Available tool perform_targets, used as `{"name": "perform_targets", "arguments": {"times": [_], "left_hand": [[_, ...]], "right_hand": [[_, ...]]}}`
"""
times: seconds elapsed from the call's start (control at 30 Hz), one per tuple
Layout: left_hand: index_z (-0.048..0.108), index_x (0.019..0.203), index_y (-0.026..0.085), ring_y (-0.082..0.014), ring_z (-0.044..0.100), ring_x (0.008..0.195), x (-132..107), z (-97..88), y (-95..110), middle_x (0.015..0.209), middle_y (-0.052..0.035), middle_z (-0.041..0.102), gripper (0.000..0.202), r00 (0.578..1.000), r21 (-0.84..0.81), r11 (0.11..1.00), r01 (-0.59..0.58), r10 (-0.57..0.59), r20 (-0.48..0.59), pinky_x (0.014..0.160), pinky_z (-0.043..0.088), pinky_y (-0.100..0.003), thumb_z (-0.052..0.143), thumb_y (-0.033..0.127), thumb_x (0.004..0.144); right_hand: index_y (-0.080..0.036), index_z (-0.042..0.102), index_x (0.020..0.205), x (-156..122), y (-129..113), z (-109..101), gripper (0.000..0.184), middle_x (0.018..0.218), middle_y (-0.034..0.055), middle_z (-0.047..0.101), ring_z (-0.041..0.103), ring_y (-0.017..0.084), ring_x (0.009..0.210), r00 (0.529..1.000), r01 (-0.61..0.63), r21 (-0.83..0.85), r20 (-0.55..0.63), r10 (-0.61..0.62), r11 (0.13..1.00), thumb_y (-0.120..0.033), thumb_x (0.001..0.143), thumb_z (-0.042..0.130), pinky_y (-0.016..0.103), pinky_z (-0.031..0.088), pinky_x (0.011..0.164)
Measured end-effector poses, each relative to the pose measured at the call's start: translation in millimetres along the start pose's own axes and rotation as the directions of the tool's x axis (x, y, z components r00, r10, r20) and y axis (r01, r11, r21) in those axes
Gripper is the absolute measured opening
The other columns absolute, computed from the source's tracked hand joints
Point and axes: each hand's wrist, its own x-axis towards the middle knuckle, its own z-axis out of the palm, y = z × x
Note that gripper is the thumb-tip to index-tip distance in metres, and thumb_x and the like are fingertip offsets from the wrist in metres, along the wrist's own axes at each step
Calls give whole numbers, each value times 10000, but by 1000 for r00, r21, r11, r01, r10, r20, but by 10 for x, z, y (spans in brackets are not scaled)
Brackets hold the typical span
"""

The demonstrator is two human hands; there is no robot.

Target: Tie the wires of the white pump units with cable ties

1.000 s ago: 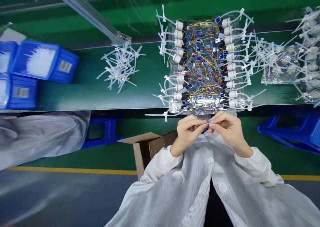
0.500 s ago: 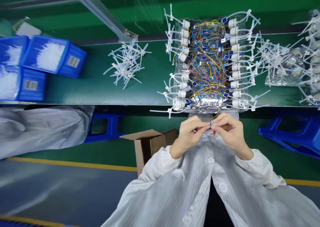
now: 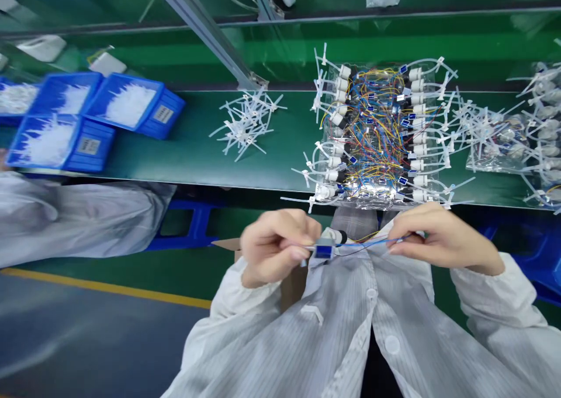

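Observation:
In front of the coat, my left hand point(image 3: 280, 246) is closed in a pinch at the end of a small blue part in a silver frame point(image 3: 324, 250). A short pale tube end point(image 3: 303, 263) shows below its fingertips. Close behind the blue part is a white-and-black cylinder point(image 3: 336, 235). Thin blue, dark and yellow wires point(image 3: 368, 243) stretch from these parts to the right. My right hand point(image 3: 438, 235) pinches the wires between thumb and fingers. Both hands are above the lap, short of the bench edge.
On the green bench point(image 3: 193, 158), similar wired assemblies point(image 3: 377, 135) lie in rows on clear plastic. White tube pieces point(image 3: 248, 123) lie in a pile to the left, near blue bins point(image 3: 169, 114). Another person's sleeve point(image 3: 87, 217) is at left. A blue stool point(image 3: 193, 225) stands below.
My hands have moved apart, the left one leftward and the right one rightward. Wires now stretch between them, and the blue part and cylinder have come into sight. The view has shifted.

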Motion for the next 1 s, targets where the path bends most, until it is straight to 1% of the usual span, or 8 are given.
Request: {"name": "perform_targets", "arguments": {"times": [0.13,0.27,0.43,0.63,0.77,0.87,0.93,1.0], "left_hand": [[827,946,199,-67,441,387,529,-331,68,550,70,447,114,983,122,975,-183,182,21,423,424,-215,846,308,974],[723,812,229,-80,522,472,1118,-719,-256,584,61,475,365,948,238,932,-274,303,-95,491,460,-232,865,529,963],[590,802,240,-99,552,557,1575,-1161,-904,648,70,448,496,957,352,931,-93,181,-225,600,521,-266,833,647,949],[623,792,217,-108,591,615,1594,-1378,-1472,659,43,585,539,959,298,949,101,-13,-284,623,498,-256,916,669,823],[605,760,222,-88,504,540,1591,-1270,-1423,582,81,501,569,947,158,980,124,-69,-314,587,467,-252,947,675,782],[559,745,237,-80,397,490,1686,-1181,-1169,542,111,365,529,930,126,990,61,-11,-368,540,402,-257,905,610,890],[533,743,237,-77,364,487,1793,-1178,-963,544,110,306,517,916,151,988,-4,65,-397,517,346,-264,874,567,949],[510,750,228,-65,334,487,1913,-1226,-779,554,111,253,518,910,186,980,-72,140,-390,508,293,-266,864,535,969]], "right_hand": [[-257,817,913,326,-392,-418,125,722,3,735,617,119,589,973,35,-148,-222,-68,988,-307,1024,793,300,434,538],[-217,765,810,893,-545,-688,228,681,-33,631,498,88,607,895,8,-346,-416,-161,938,-323,1010,794,284,347,564],[-157,740,816,1536,-123,-940,185,677,-40,560,484,87,691,862,-69,-408,-483,-151,910,-246,975,776,289,422,708],[-144,715,861,1751,573,-1053,174,737,-2,554,574,156,834,881,-188,-402,-472,-26,896,-274,977,730,337,494,826],[-153,725,1000,1724,717,-1037,140,876,29,622,609,177,902,870,-208,-381,-492,-8,901,-289,1002,693,353,530,869],[-149,695,1244,1720,688,-1008,265,1129,78,676,654,199,1039,837,-167,-420,-538,-97,892,-318,1049,633,383,557,951],[-142,696,1260,1744,626,-976,274,1195,100,685,664,213,1090,818,-177,-467,-560,-134,866,-305,1069,587,410,558,1006],[-148,742,1132,1793,563,-920,214,1114,98,721,678,218,1040,878,-194,-512,-470,-85,837,-267,1061,579,422,556,1029]]}}
